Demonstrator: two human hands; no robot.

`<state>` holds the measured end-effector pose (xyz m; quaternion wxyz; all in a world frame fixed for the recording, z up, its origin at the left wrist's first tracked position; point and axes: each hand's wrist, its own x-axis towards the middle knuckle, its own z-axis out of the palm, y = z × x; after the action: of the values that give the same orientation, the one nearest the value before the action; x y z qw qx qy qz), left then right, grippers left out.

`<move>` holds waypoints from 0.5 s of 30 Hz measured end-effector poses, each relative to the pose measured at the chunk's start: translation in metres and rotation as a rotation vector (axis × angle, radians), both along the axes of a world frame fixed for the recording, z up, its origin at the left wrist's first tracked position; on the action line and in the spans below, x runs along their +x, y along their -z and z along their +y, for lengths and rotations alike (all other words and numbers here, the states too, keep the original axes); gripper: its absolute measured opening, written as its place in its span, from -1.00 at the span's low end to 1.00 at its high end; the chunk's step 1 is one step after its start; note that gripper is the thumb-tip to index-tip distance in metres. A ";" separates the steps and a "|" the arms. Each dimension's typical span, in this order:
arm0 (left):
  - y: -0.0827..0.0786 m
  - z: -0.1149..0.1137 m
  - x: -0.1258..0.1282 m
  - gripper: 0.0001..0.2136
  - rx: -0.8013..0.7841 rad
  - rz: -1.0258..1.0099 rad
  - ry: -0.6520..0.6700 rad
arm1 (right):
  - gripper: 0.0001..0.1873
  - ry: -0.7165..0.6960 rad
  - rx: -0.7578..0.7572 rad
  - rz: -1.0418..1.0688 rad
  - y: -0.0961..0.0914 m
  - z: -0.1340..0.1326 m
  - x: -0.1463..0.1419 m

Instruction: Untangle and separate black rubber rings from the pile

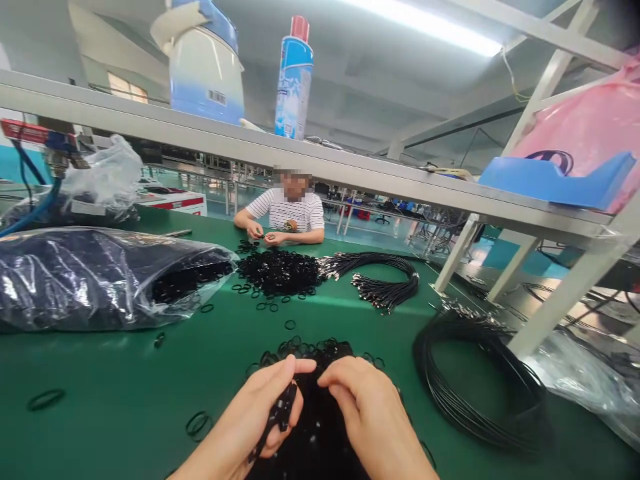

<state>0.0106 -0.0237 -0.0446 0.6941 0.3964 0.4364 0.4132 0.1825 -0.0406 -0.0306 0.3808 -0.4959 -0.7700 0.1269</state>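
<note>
My left hand [263,410] is closed around a bunch of black cable ends [281,415], its thumb pointing right. My right hand [367,410] curls beside it, fingertips pinched toward the same bunch; what they pinch is hidden. Both hands hover over a heap of black rubber rings [313,350] on the green table [125,373]. Loose rings [46,399] lie to the left.
A plastic bag of black rings [95,277] lies at the left. A bigger ring pile [277,270] and a cable bundle [385,283] sit mid-table. A coil of black cables [480,393] is at the right. A person in a striped shirt [287,213] works opposite, under a shelf [300,157].
</note>
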 end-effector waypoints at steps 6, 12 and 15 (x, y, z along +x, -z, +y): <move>-0.002 -0.003 0.006 -0.55 0.074 0.149 -0.002 | -0.82 -0.042 -0.156 0.192 -0.003 -0.006 -0.029; 0.002 0.001 -0.003 -0.58 0.011 0.075 0.091 | -0.83 0.017 -0.294 0.400 0.009 0.003 -0.023; -0.001 0.005 -0.009 -0.62 -0.014 0.069 0.103 | -0.85 0.040 -0.276 0.429 0.011 0.009 -0.018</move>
<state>0.0012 -0.0189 -0.0436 0.7018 0.4276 0.4417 0.3600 0.1647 -0.0313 -0.0414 0.4665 -0.5200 -0.6371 0.3258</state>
